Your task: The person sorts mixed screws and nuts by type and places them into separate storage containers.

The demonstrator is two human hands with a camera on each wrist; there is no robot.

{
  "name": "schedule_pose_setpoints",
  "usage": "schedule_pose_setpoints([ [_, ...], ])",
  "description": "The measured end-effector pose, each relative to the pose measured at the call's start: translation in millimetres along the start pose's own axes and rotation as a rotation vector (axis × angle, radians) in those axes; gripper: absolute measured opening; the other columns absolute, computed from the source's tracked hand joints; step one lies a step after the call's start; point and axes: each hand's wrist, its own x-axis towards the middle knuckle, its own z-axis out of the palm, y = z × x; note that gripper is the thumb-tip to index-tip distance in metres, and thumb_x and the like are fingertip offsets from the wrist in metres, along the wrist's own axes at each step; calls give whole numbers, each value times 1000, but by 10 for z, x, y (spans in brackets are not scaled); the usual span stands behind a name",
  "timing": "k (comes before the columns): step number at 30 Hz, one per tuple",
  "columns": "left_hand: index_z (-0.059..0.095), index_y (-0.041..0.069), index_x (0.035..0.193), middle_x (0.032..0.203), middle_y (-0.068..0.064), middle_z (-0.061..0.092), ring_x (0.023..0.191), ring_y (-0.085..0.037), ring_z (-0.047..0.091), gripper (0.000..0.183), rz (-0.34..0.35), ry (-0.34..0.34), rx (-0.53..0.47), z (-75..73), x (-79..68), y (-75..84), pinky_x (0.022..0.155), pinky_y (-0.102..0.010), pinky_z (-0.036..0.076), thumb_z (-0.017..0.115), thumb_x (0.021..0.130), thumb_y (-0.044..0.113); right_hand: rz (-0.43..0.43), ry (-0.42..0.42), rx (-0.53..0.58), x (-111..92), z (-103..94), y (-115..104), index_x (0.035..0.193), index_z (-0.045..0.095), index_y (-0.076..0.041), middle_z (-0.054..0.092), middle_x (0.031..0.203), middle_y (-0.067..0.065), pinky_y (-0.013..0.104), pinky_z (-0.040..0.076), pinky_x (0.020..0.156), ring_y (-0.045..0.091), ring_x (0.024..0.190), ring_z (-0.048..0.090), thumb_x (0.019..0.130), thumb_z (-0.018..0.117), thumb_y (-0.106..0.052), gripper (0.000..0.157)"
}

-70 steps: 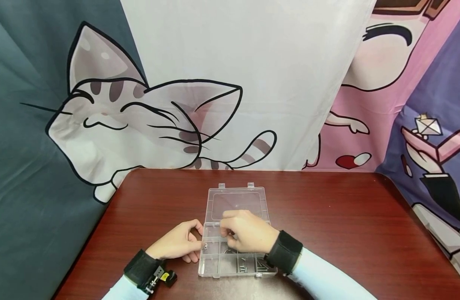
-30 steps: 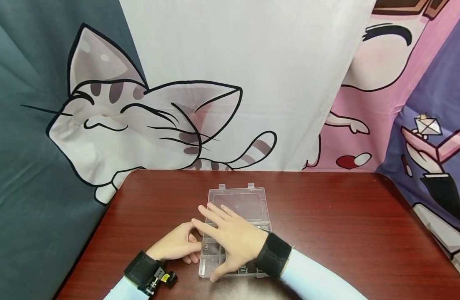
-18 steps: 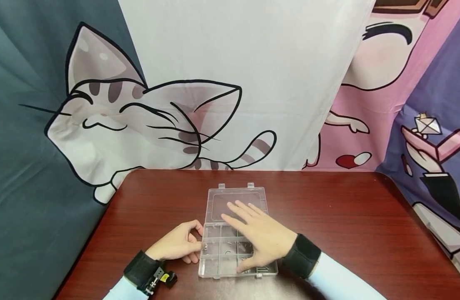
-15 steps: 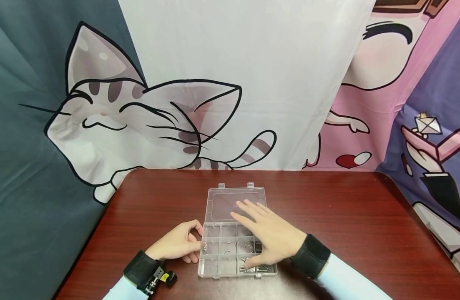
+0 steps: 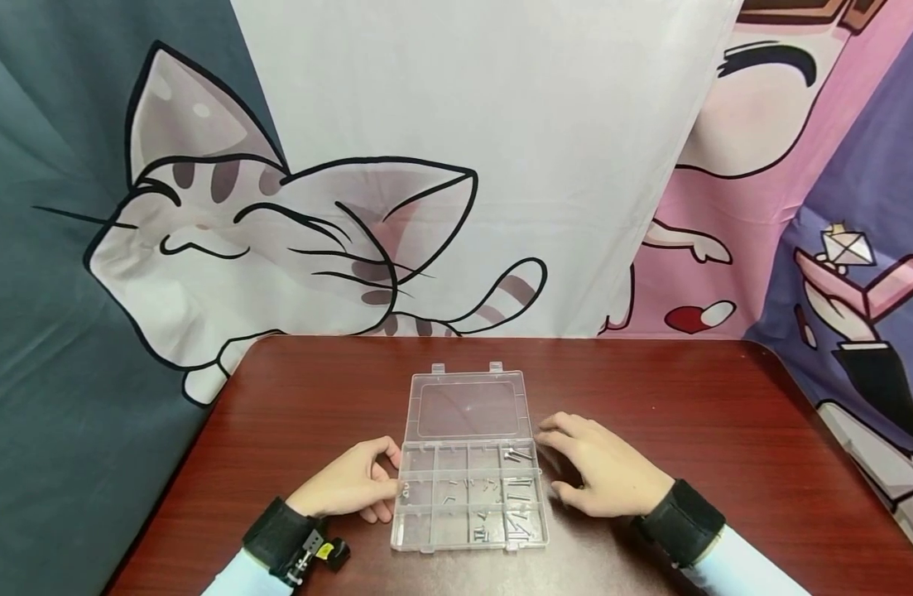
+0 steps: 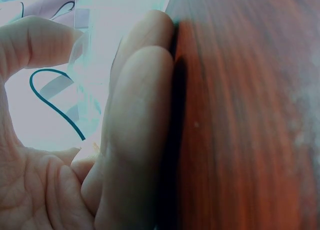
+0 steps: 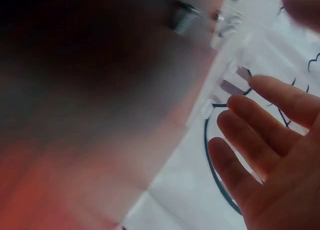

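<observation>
A clear plastic compartment box (image 5: 450,530) lies on the table with its lid (image 5: 467,407) folded back flat behind it. Small metal screws (image 5: 519,528) lie in several of its compartments, mostly on the right side. A tiny metal piece (image 5: 406,490) shows in a left compartment. My left hand (image 5: 352,483) holds the box's left side, thumb at the rim; up close, the left wrist view has its fingers (image 6: 140,105) against the clear wall. Just off the box's right edge is my right hand (image 5: 612,468), fingers spread and loosely bent, with nothing in them.
The reddish-brown wooden table (image 5: 337,372) reaches back to a hanging cloth (image 5: 575,124) printed with a cat and other cartoon figures. Black bands circle both wrists, and a small camera (image 5: 337,553) sits on the left one.
My right hand first worked with bent fingers in the box, then spread open over it and moved right, off the box, uncovering the compartments. My left hand has stayed at the left side.
</observation>
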Motion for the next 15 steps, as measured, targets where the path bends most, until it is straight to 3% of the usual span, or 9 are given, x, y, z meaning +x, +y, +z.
schedule_pose_setpoints([
  [3,48,0,112,66,-14,67,58,-29,68,35,-2,0,1,-6,-8,-4,50,-42,56,67,88,18,-11,36,-25,-21,57,8,110,72,-14,56,104,-8,30,48,82,4,93,51,75,78,-35,41],
  [7,48,1,112,67,-14,67,58,-28,68,36,-3,-2,-3,-5,-11,-14,50,-42,56,67,88,19,-17,55,-38,-17,139,-13,97,74,-18,49,87,-9,27,43,71,3,77,40,76,80,-34,27],
  [15,48,1,112,67,-14,67,58,-28,68,36,3,-6,-5,-2,-6,-18,50,-42,56,67,88,20,85,7,21,49,209,-32,84,66,-23,46,80,-10,23,40,65,3,71,40,73,82,-29,20],
])
